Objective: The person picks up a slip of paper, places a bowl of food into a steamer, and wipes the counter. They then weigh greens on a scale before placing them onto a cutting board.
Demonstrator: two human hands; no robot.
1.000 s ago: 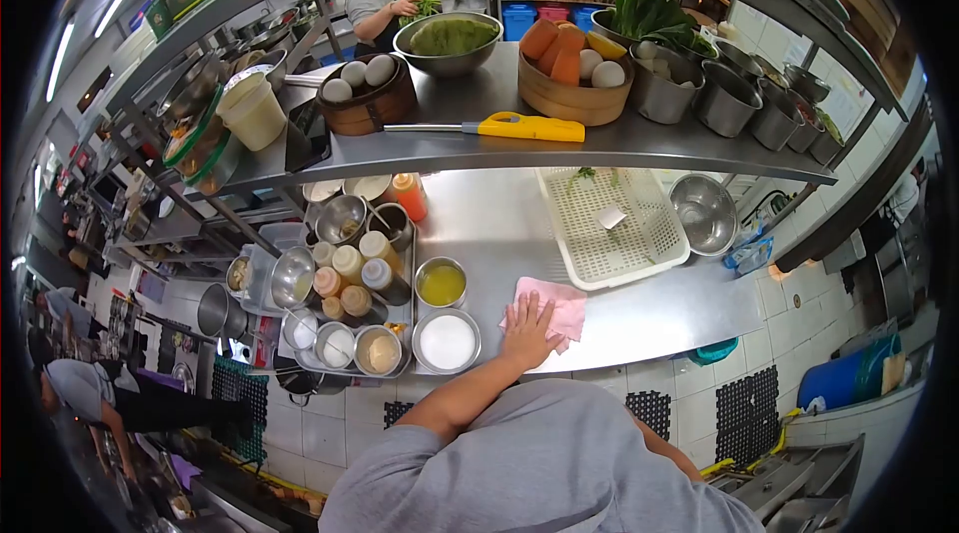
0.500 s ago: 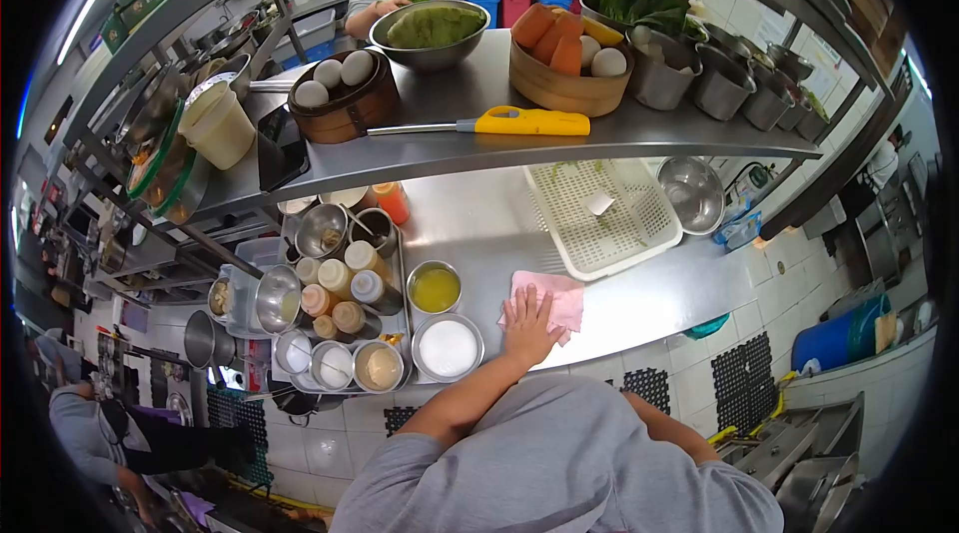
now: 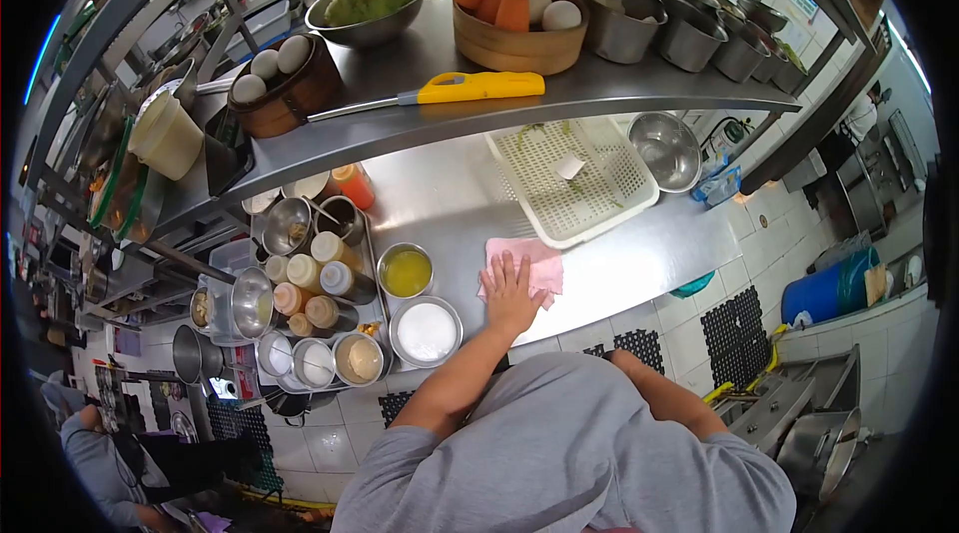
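My left hand (image 3: 511,295) lies flat with spread fingers on a pink cloth (image 3: 542,263), which rests on the steel counter (image 3: 430,203). Left of the cloth stand a bowl of yellow-green liquid (image 3: 406,273) and a bowl of white powder (image 3: 426,331). Beyond it is a white perforated basket (image 3: 589,195) with a small white piece and green scraps inside. My right arm bends down at my side; of my right hand (image 3: 626,361) only a dark part shows near the counter's front edge, its fingers hidden.
A tray of squeeze bottles (image 3: 335,251) and small bowls is at the left. Over the counter's back runs a shelf (image 3: 400,133) with a yellow lighter (image 3: 479,86), eggs, carrots and steel pots. A steel bowl (image 3: 667,151) sits right of the basket. A co-worker (image 3: 105,463) stands lower left.
The camera view has shifted, so the shelf and counter appear further up and left. My left hand remains flat on the cloth. The person behind the shelf now appears blurred at the top edge.
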